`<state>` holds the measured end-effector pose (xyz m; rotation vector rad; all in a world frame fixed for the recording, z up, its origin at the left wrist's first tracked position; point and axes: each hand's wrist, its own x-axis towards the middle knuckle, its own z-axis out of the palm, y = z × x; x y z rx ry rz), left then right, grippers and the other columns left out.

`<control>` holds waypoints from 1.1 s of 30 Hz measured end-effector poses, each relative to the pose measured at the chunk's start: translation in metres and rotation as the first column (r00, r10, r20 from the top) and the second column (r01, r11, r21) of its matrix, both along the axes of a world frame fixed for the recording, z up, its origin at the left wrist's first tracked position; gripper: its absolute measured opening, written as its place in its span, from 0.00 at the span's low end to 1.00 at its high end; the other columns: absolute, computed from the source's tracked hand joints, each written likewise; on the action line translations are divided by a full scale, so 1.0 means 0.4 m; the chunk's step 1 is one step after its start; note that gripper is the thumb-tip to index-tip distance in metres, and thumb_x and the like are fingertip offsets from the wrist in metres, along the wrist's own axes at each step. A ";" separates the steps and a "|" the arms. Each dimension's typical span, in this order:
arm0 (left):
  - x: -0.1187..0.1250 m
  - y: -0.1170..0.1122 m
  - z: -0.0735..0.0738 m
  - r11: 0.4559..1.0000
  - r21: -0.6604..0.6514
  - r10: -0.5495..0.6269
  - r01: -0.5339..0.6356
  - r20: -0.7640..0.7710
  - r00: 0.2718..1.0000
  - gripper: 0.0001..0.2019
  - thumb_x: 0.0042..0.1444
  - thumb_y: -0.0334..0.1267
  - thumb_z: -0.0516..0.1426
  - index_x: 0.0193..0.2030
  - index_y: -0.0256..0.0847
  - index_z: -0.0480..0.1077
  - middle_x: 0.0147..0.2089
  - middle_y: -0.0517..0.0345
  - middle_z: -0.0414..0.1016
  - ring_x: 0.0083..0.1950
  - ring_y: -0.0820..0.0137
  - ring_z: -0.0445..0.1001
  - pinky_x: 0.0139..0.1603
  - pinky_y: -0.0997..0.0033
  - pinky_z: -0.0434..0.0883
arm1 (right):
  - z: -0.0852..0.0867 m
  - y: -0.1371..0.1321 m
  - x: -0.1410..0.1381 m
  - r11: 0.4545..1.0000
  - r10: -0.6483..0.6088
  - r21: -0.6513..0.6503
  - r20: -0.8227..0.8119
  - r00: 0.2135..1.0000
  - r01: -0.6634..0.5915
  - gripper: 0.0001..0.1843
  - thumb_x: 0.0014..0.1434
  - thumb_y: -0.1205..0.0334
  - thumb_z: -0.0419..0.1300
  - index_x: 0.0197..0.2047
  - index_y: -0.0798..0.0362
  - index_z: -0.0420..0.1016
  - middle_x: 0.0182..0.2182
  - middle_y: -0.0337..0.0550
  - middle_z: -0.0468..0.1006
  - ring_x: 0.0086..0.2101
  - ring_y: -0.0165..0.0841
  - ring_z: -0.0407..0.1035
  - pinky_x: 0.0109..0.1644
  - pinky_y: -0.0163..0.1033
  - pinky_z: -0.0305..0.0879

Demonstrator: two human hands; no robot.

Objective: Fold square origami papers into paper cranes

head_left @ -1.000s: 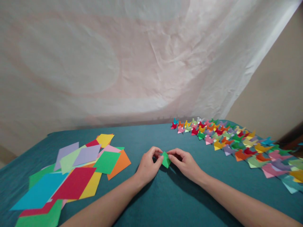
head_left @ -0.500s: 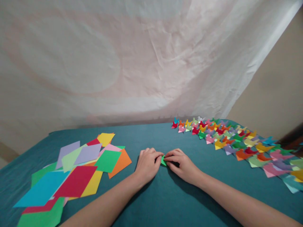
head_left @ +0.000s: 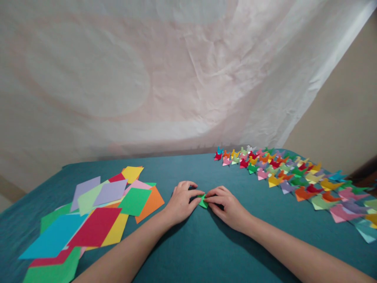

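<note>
A small folded piece of green paper (head_left: 203, 202) lies on the teal cloth between my two hands, its outer parts covered by fingers. My left hand (head_left: 183, 202) pinches its left side with thumb and forefinger, the other fingers slightly raised and curled. From the right, the fingertips and thumb of my right hand (head_left: 226, 205) close on its other edge. Both hands rest low at the middle of the table.
Loose square sheets of coloured paper (head_left: 96, 227) overlap in a heap on the left. Rows of folded paper birds (head_left: 275, 181) stand along the right side. A teal cloth (head_left: 176, 259) covers the table, and a pale sheet (head_left: 176, 78) hangs behind it.
My left hand has shifted slightly, its fingers lifting and spreading apart a little at the green paper. My right hand has hardly moved.
</note>
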<state>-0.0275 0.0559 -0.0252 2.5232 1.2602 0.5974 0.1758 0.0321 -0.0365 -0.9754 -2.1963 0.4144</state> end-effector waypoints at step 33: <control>-0.039 0.039 0.021 0.977 -0.189 -0.127 0.099 -0.146 0.981 0.18 0.59 0.40 0.52 0.56 0.62 0.64 0.67 0.63 0.51 0.68 0.54 0.45 0.63 0.46 0.47 | 0.010 -0.001 -0.008 0.998 -0.038 0.069 0.383 0.923 0.012 0.29 0.58 0.77 0.49 0.59 0.43 0.64 0.46 0.46 0.70 0.45 0.39 0.58 0.48 0.44 0.54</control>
